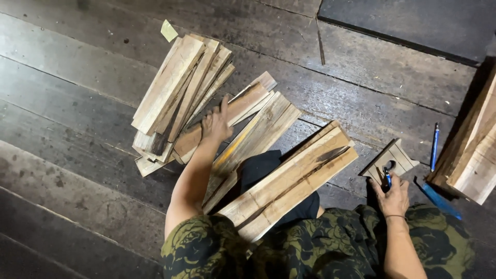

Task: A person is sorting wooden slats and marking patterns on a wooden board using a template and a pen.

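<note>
Wood was under your left hand (216,124). Your fingers lay flat and spread out on a long brown plank (227,118), pressing on top of it, not wrapped around it. That plank lay on the dark wooden floor (67,98), just beside a messy pile of pale planks (175,90) toward the far left part of the floor. Some planks in that pile leaned on each other and crossed over.

Your right hand (395,199) was closed around a blue pen (387,176). The pen tip sat on a small flat wooden piece (400,155) with a round hole cut in it. That piece lay on the floor near your right knee.

More long planks (289,181) rested across your lap, tilted and side by side. A second blue pen (434,146) lay alone on the floor, farther to the right. Near it, at the right edge of the floor, was another stack of boards (473,155). A small yellow scrap (168,30) lay just past the messy pile.
</note>
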